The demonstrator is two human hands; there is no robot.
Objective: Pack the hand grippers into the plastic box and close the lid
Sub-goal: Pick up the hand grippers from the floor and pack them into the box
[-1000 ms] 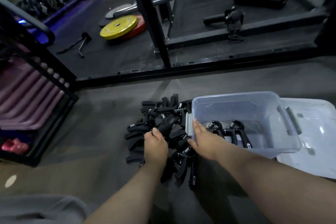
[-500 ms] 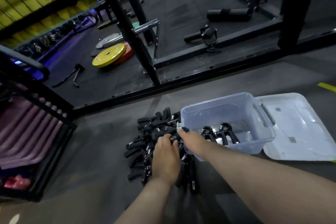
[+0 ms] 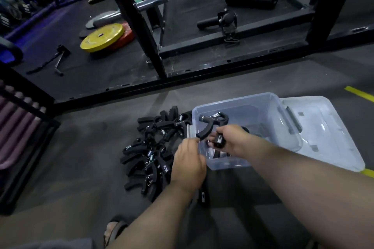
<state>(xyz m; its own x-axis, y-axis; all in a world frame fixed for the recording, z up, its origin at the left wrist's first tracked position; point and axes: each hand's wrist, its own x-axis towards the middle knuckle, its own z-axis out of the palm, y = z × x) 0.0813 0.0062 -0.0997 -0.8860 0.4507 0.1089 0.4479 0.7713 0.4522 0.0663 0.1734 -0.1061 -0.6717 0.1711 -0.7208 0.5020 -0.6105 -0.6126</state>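
Grey gym floor [image 3: 81, 168] carried a clear plastic box [image 3: 263, 111], its translucent lid [image 3: 323, 127] lying flat beside it at right. Right hand [image 3: 230, 139] gripped a black hand gripper [image 3: 210, 125] over the box's near-left corner. Left hand [image 3: 188, 163], fingers curled, pinched that gripper's handle tip. Pile of black hand grippers [image 3: 151, 147] lay left of the box.

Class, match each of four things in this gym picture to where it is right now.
Things:
1. lid
2. pile of hand grippers
3. yellow weight plate
4. right hand

Places:
A. over the plastic box, holding a hand gripper
B. floor, left of the box
C. floor, right of the box
D. far left, behind the rack post

Pairs: 1-C, 2-B, 3-D, 4-A
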